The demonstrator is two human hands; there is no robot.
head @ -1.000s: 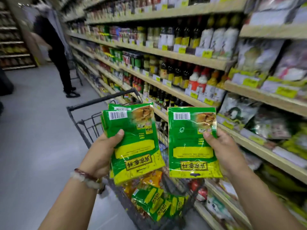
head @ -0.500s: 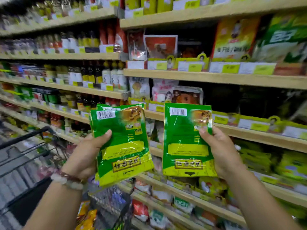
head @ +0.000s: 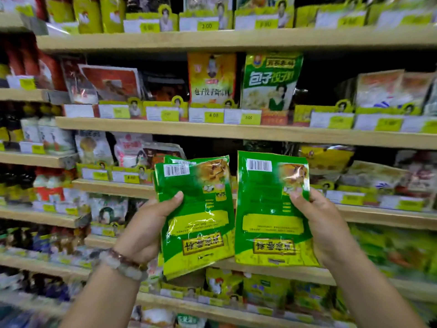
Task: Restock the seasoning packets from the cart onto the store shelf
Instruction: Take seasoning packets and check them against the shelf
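Facing a wall of wooden store shelves (head: 236, 132), two raised hands are seen, each closed on green seasoning packets held upside down, barcodes uppermost. The left hand (head: 146, 229) grips a small stack of packets (head: 198, 216); at least two overlapping top edges are visible at its 12 o'clock corner, though the exact count cannot be told. Its thumb is pressed across the front of the stack at about 9 o'clock, and the remaining fingers are hidden behind. The right hand (head: 324, 223) holds what appears to be a single packet (head: 269, 209), its thumb laid on the front at about 3 o'clock and the fingers curled behind the right edge. The two lots are held side by side, edges almost touching, the left one tilted slightly clockwise and the right one nearly upright. Both forearms are raised from the 6 o'clock edge of the view, converging upward, and two beaded bracelets (head: 123, 263) are worn on the left wrist. At 12 o'clock from the packets, two tall standing pouches are displayed: one orange pouch (head: 211, 76) and one green-and-white pouch (head: 272, 81). Yellow price tags (head: 214, 115) are fixed along the shelf fronts.
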